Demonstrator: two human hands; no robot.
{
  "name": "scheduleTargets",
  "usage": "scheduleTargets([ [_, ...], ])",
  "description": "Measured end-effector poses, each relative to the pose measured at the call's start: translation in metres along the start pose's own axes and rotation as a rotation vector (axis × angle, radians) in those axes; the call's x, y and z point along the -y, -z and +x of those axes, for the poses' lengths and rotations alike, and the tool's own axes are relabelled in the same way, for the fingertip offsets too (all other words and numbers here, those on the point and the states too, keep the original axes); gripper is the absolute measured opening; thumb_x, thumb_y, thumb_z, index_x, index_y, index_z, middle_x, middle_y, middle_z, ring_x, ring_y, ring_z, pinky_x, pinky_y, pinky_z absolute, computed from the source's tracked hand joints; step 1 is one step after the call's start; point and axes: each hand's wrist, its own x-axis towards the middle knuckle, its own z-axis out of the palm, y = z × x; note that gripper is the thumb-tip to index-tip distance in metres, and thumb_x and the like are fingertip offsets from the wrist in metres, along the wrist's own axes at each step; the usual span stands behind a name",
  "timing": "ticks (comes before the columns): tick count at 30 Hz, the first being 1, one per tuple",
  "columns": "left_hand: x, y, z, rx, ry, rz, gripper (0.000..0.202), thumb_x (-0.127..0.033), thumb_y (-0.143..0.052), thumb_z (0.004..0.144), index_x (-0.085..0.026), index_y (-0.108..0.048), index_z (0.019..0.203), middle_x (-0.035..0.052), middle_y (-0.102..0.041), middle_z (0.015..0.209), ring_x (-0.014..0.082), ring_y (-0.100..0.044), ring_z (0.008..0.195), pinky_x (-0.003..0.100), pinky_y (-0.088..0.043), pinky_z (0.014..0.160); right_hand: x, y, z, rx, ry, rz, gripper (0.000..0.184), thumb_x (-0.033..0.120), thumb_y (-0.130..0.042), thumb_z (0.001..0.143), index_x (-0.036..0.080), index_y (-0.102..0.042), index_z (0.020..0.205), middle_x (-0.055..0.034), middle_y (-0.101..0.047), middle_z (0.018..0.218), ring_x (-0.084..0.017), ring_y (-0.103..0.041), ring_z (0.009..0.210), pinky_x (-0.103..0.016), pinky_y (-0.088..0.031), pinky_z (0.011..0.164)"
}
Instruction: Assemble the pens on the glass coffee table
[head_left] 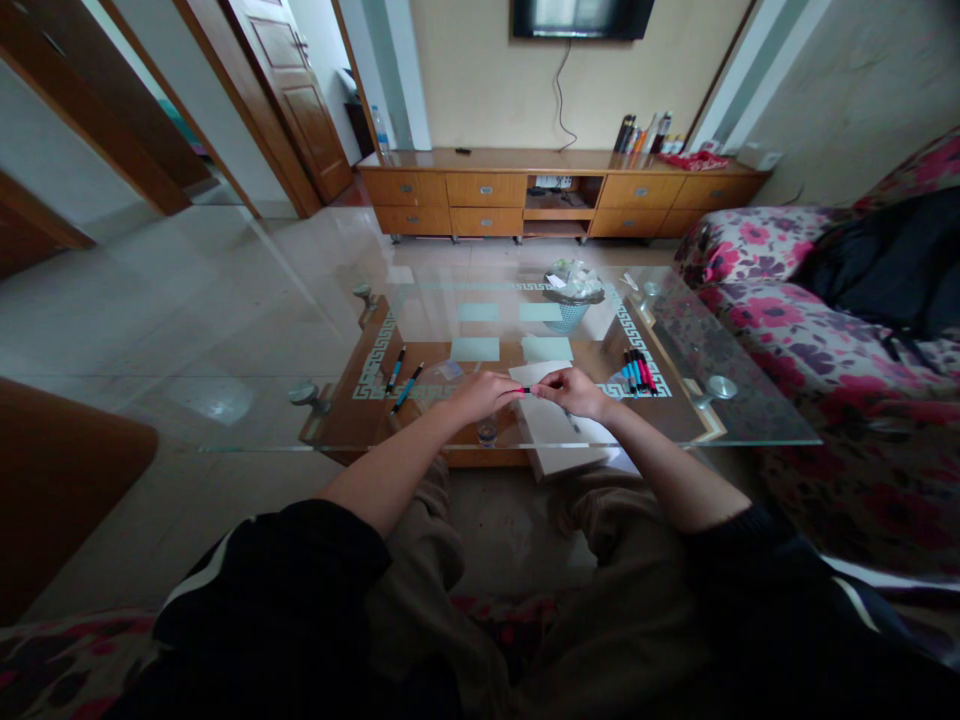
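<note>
My left hand (484,395) and my right hand (574,391) meet above the front part of the glass table. Between their fingertips is a slim pink and black pen (526,390), pinched from both ends, with most of it hidden by the fingers. Left of my hands, two blue and black pens (407,388) lie slantwise on the glass. On the right, several blue and pink pens (639,372) lie side by side in a bunch.
The glass table (750,425) has a transparent front edge above my knees. White paper (555,455) shows below my right hand. A filled wastebasket (568,316) appears beyond the pens. A flowered sofa (780,330) stands at the right, a wooden TV cabinet (486,205) along the wall.
</note>
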Motion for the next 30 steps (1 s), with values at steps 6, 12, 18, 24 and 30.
scheduleTargets([
  [6,-0.001,0.001,-0.001,0.011,0.040,0.008,0.037,-0.044,-0.047,0.105,-0.024,-0.077,0.110,0.0082,-0.077,0.106,0.0190,-0.070,0.093,0.027,-0.048,0.082,0.002,0.001,0.001,-0.057,-0.012,0.066,0.041,0.056,-0.080,0.071,0.017,-0.075,0.083,-0.0064,-0.075,0.081,-0.018,-0.064,0.072,-0.031,-0.053,0.071],
  [12,0.001,0.004,-0.004,0.013,0.152,0.044,0.038,-0.043,-0.045,0.106,-0.023,-0.077,0.107,0.0071,-0.078,0.098,0.0175,-0.070,0.086,0.025,-0.047,0.077,-0.002,0.012,0.000,-0.183,-0.023,0.034,0.039,0.049,-0.080,0.072,0.016,-0.072,0.093,-0.0072,-0.075,0.088,-0.016,-0.064,0.070,-0.030,-0.053,0.068],
  [18,0.003,0.005,-0.005,-0.015,0.171,0.041,0.038,-0.042,-0.044,0.106,-0.022,-0.075,0.109,0.0069,-0.077,0.098,0.0180,-0.069,0.085,0.026,-0.048,0.077,-0.014,0.027,0.003,-0.448,-0.028,-0.022,0.034,0.041,-0.071,0.081,0.014,-0.073,0.103,-0.0115,-0.076,0.096,-0.021,-0.068,0.079,-0.033,-0.056,0.072],
  [24,0.001,0.006,-0.005,-0.032,0.177,0.036,0.038,-0.042,-0.044,0.106,-0.022,-0.076,0.108,0.0065,-0.076,0.096,0.0179,-0.069,0.083,0.026,-0.047,0.075,-0.028,0.045,-0.002,-0.619,-0.048,-0.280,0.032,0.030,-0.057,0.088,0.014,-0.077,0.107,-0.0138,-0.076,0.112,-0.021,-0.069,0.079,-0.036,-0.057,0.082],
  [30,0.002,0.006,-0.006,-0.019,0.176,0.033,0.036,-0.041,-0.045,0.106,-0.023,-0.076,0.109,0.0059,-0.077,0.097,0.0176,-0.069,0.083,0.026,-0.048,0.077,-0.050,0.052,-0.006,-0.498,-0.104,-0.508,0.036,0.019,-0.058,0.084,0.012,-0.074,0.116,-0.0113,-0.077,0.103,-0.019,-0.068,0.076,-0.035,-0.056,0.085],
])
